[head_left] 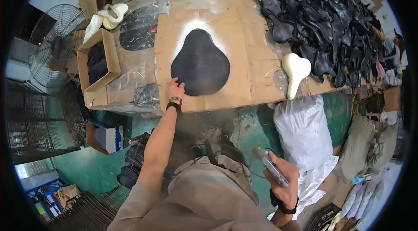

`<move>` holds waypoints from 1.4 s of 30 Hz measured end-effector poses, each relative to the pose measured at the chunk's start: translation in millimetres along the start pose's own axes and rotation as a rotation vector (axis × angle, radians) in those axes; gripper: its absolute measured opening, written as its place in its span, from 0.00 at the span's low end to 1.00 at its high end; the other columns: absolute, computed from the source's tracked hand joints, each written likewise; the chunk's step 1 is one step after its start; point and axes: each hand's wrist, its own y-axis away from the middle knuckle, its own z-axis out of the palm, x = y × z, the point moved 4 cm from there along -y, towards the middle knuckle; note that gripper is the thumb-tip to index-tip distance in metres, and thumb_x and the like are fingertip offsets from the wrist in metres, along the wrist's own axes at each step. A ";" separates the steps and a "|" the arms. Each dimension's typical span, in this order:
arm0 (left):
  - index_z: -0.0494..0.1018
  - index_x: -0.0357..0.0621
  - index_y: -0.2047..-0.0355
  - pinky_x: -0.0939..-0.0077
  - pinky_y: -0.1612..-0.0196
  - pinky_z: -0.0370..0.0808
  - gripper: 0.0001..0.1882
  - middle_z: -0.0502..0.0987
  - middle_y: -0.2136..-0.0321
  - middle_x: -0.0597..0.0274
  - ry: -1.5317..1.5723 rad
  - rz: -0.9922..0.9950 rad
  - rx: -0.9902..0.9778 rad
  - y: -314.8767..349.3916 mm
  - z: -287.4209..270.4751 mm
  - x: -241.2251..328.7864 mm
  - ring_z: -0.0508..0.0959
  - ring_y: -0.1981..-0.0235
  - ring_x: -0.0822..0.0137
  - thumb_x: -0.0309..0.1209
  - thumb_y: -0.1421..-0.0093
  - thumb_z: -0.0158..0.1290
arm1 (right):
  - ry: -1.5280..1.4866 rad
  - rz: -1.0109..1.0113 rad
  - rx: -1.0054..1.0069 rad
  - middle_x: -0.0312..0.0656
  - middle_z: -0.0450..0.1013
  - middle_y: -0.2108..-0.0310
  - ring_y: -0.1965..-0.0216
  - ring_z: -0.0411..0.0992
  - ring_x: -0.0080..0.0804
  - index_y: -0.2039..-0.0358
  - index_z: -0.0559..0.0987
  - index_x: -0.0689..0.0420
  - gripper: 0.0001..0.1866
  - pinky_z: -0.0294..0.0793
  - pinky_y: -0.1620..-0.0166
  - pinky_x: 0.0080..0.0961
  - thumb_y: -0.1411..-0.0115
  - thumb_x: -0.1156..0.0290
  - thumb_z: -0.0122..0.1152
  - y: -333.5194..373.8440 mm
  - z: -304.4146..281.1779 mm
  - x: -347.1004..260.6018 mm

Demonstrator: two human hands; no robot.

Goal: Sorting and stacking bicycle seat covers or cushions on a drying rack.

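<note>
A black, pear-shaped saddle cover [200, 63] lies flat on a cardboard sheet [237, 57] on the table, its narrow end pointing away from me. White overspray rings its far part. My left hand [175, 90] rests at the cover's near left edge, with thumb and finger apart and touching the rim. Low at my right side, my right hand [284, 179] is wrapped round a silver spray gun [272, 168]. The gun's nozzle end points up and left, away from the cover. Part of its body is hidden by my fingers.
Black saddle covers [305, 13] are heaped at the far right, beside a cream saddle base [296, 70] at the table edge. A cardboard box [109, 63] with black material stands left, near a wire fan [56, 46]. Below the table sits a white sack [302, 131].
</note>
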 end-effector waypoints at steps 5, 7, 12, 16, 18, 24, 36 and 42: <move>0.75 0.41 0.46 0.56 0.43 0.72 0.29 0.78 0.51 0.45 -0.301 0.245 -0.125 2.5 20.0 50.5 0.77 0.48 0.47 0.39 0.48 0.64 | -0.056 0.072 0.089 0.52 0.79 0.63 0.64 0.79 0.47 0.48 0.79 0.63 0.29 0.75 0.55 0.31 0.55 0.80 0.67 12.0 -25.6 31.6; 0.75 0.43 0.44 0.58 0.46 0.74 0.32 0.79 0.53 0.47 -0.294 0.173 -0.267 31.6 26.4 98.1 0.78 0.49 0.51 0.43 0.49 0.64 | -0.100 -0.020 0.067 0.56 0.76 0.47 0.51 0.77 0.54 0.44 0.75 0.67 0.31 0.74 0.45 0.34 0.49 0.67 0.64 26.2 -34.3 52.3; 0.75 0.30 0.55 0.59 0.53 0.76 0.20 0.82 0.59 0.47 0.140 0.489 -0.267 -61.0 10.5 -43.4 0.80 0.58 0.53 0.39 0.36 0.53 | -0.206 -0.156 -0.023 0.61 0.71 0.46 0.47 0.71 0.58 0.35 0.64 0.68 0.42 0.71 0.44 0.44 0.54 0.77 0.61 -14.1 -16.3 37.2; 0.80 0.36 0.55 0.58 0.54 0.76 0.17 0.82 0.58 0.48 -0.556 0.272 -0.107 4.7 4.3 58.9 0.81 0.60 0.51 0.38 0.36 0.55 | -0.285 0.004 -0.005 0.59 0.68 0.41 0.44 0.68 0.60 0.33 0.60 0.68 0.50 0.68 0.43 0.45 0.40 0.36 0.47 5.1 -3.1 69.4; 0.80 0.35 0.56 0.58 0.55 0.77 0.17 0.82 0.59 0.47 -0.529 0.248 -0.099 10.2 8.6 60.9 0.81 0.61 0.51 0.37 0.36 0.55 | -0.294 -0.016 0.000 0.60 0.68 0.40 0.43 0.68 0.60 0.33 0.60 0.68 0.50 0.68 0.42 0.45 0.40 0.36 0.47 11.0 -1.6 69.0; 0.79 0.33 0.59 0.61 0.58 0.77 0.16 0.82 0.61 0.46 -0.428 0.222 -0.027 -11.1 7.4 61.5 0.81 0.62 0.52 0.37 0.37 0.56 | -0.252 -0.140 0.073 0.58 0.70 0.50 0.52 0.70 0.56 0.31 0.59 0.62 0.51 0.67 0.49 0.44 0.37 0.29 0.39 36.3 -4.8 66.3; 0.79 0.42 0.73 0.60 0.78 0.69 0.17 0.75 0.82 0.57 0.629 -0.275 -0.438 -139.0 73.2 -60.9 0.69 0.85 0.59 0.40 0.33 0.53 | -0.131 -0.131 0.054 0.58 0.76 0.51 0.50 0.75 0.57 0.43 0.74 0.65 0.35 0.75 0.47 0.34 0.57 0.81 0.61 -2.6 -1.7 53.8; 0.75 0.36 0.58 0.48 0.43 0.71 0.16 0.79 0.56 0.50 1.774 -0.344 -0.407 -81.8 23.9 90.7 0.76 0.54 0.49 0.25 0.48 0.51 | -0.018 -0.002 -0.044 0.54 0.75 0.68 0.68 0.75 0.53 0.47 0.77 0.62 0.28 0.73 0.61 0.31 0.53 0.84 0.66 -20.7 40.2 41.7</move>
